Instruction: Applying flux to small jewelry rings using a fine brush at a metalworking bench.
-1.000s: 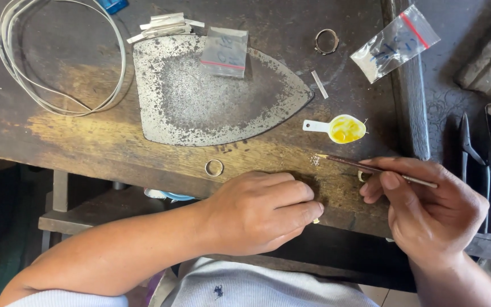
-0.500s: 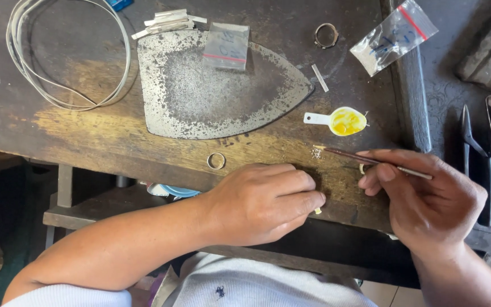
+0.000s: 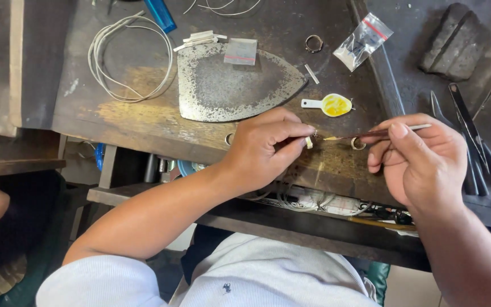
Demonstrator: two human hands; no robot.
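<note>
nearest the camera, the left hand (image 3: 265, 145) is pinched together on a small pale piece (image 3: 309, 142), pressing it low against the worn wooden counter (image 3: 143, 122), probably so it stays steady for fine work. just beside it, the right hand (image 3: 419, 156) is closed on a thin pick (image 3: 379, 133), held like a pen and angled down so its tip meets the piece. a small ring (image 3: 358, 144) lies on the counter under the pick, near the right fingers. a little further off sits a white spoon (image 3: 329, 104) with yellow paste, within easy reach of the pick. beyond it lies a flat, pointed metal plate (image 3: 228, 91), likely a work surface, with a small bag (image 3: 240, 51) on it. to the right, dark pliers (image 3: 473, 142) lie on the side. farthest are a wire coil (image 3: 129, 62), another ring (image 3: 313, 43) and a clear bag (image 3: 363, 42).
</note>
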